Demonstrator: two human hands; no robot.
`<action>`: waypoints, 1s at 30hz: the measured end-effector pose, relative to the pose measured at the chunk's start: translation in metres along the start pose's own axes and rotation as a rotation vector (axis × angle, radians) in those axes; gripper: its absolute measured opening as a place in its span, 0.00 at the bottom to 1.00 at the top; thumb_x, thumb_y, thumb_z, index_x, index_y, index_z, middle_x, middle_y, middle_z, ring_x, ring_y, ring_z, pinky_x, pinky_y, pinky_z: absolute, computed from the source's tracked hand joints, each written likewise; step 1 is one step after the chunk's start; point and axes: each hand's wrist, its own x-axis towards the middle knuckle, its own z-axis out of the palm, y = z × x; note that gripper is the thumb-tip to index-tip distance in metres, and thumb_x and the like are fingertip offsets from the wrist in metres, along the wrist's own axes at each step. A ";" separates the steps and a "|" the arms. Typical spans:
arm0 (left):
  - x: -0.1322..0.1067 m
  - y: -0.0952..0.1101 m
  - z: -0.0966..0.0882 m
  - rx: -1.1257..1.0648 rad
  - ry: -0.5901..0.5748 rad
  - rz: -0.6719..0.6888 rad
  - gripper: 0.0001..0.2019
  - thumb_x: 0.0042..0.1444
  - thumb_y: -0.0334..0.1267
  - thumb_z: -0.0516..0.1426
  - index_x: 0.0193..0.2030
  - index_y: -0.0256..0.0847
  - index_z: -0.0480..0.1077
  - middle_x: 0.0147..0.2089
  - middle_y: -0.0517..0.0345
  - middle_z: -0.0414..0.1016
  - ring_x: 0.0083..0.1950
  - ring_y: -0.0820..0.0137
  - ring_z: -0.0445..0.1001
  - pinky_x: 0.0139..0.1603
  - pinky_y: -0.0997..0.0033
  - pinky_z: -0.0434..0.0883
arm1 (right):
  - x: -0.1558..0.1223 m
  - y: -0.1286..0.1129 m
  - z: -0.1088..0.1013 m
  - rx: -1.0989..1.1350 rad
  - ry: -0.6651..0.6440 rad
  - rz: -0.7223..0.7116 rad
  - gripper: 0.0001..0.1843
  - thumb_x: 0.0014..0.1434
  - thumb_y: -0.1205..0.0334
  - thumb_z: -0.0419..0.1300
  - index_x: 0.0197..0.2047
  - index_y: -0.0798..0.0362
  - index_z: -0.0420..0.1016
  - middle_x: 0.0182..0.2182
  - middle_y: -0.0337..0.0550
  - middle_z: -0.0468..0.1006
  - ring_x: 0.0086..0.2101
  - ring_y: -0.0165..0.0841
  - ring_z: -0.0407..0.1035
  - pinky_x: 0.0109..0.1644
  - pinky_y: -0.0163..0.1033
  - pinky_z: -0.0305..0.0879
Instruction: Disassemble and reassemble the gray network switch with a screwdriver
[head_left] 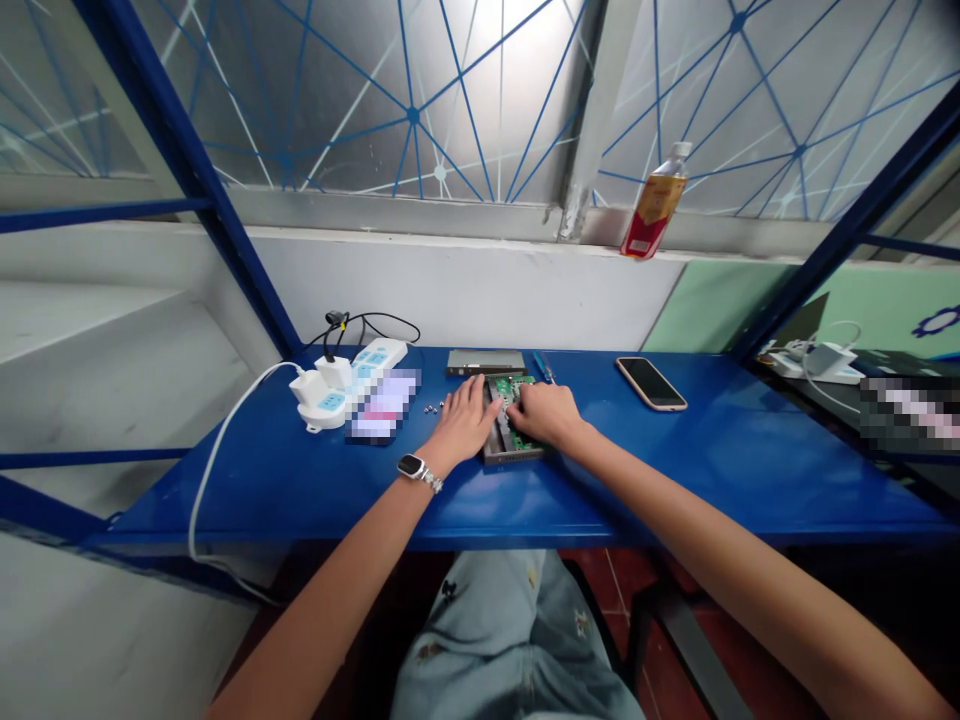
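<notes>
An opened dark metal device case [513, 457] lies on the blue table, with a green circuit board [517, 438] inside it. My left hand [468, 418] rests on the left side of the case, its fingers stretched out and pointing away from me. Over the board's right side, my right hand [550, 412] is curled, thumb and fingers drawn together. Whatever is between those fingers is hidden. Just behind the case are a flat grey metal cover [486, 362] and a blue-handled screwdriver [543, 366]. Several small screws [433, 408] lie left of my left hand.
A white power strip [328, 408] with plugged-in chargers and cables stands on the left, beside a lit phone [384, 405]. Another phone [651, 384] lies to the right. A drink bottle [655, 205] stands on the window ledge. The blue table's front edge [525, 540] is near my lap.
</notes>
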 end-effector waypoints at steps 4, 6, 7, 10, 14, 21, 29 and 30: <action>-0.001 0.002 -0.001 -0.018 -0.016 -0.006 0.40 0.70 0.58 0.39 0.78 0.31 0.38 0.79 0.33 0.45 0.80 0.53 0.45 0.77 0.44 0.45 | 0.001 -0.014 0.000 0.022 0.008 0.008 0.21 0.67 0.53 0.50 0.45 0.58 0.79 0.43 0.61 0.83 0.45 0.50 0.80 0.47 0.46 0.71; 0.000 0.002 -0.001 -0.007 -0.018 -0.013 0.41 0.70 0.58 0.41 0.78 0.30 0.38 0.79 0.31 0.45 0.80 0.51 0.45 0.77 0.44 0.46 | 0.001 -0.015 0.000 0.028 -0.002 0.012 0.20 0.66 0.54 0.51 0.45 0.58 0.80 0.43 0.61 0.83 0.45 0.50 0.80 0.47 0.46 0.71; 0.001 0.002 -0.001 0.001 -0.016 -0.015 0.41 0.69 0.58 0.42 0.78 0.30 0.38 0.79 0.31 0.45 0.80 0.51 0.45 0.77 0.44 0.47 | 0.000 -0.014 -0.001 0.031 -0.006 0.014 0.19 0.66 0.55 0.52 0.45 0.58 0.80 0.43 0.61 0.83 0.45 0.50 0.80 0.47 0.46 0.71; 0.002 0.000 0.001 0.010 -0.011 -0.009 0.41 0.69 0.56 0.44 0.78 0.29 0.40 0.79 0.31 0.45 0.80 0.49 0.45 0.77 0.45 0.47 | 0.000 -0.013 -0.002 0.038 -0.021 0.013 0.20 0.66 0.54 0.52 0.46 0.59 0.80 0.44 0.62 0.83 0.46 0.50 0.80 0.48 0.45 0.71; 0.004 -0.005 0.006 -0.001 0.002 0.021 0.37 0.70 0.54 0.42 0.78 0.32 0.42 0.79 0.34 0.45 0.80 0.51 0.45 0.78 0.46 0.46 | 0.000 -0.018 -0.003 0.068 -0.042 0.013 0.21 0.67 0.54 0.51 0.46 0.59 0.80 0.45 0.62 0.83 0.46 0.49 0.80 0.49 0.45 0.70; 0.002 -0.003 0.009 0.030 0.005 0.045 0.33 0.71 0.49 0.39 0.77 0.32 0.43 0.79 0.35 0.45 0.80 0.54 0.44 0.78 0.47 0.46 | -0.005 -0.025 -0.001 0.142 -0.031 0.029 0.20 0.67 0.54 0.51 0.45 0.57 0.80 0.45 0.61 0.83 0.45 0.47 0.79 0.49 0.44 0.69; 0.001 -0.001 -0.001 0.107 -0.010 0.046 0.37 0.63 0.40 0.49 0.77 0.32 0.44 0.79 0.37 0.49 0.80 0.53 0.44 0.79 0.46 0.42 | -0.012 0.027 -0.009 0.341 0.021 0.232 0.18 0.65 0.47 0.53 0.48 0.46 0.78 0.42 0.47 0.84 0.45 0.45 0.78 0.45 0.42 0.68; 0.001 0.001 -0.003 0.112 -0.010 0.044 0.37 0.62 0.39 0.49 0.77 0.31 0.44 0.79 0.37 0.49 0.80 0.52 0.45 0.79 0.46 0.42 | -0.011 0.037 -0.008 0.321 0.038 0.296 0.20 0.65 0.46 0.53 0.49 0.48 0.77 0.42 0.49 0.84 0.45 0.46 0.78 0.46 0.44 0.69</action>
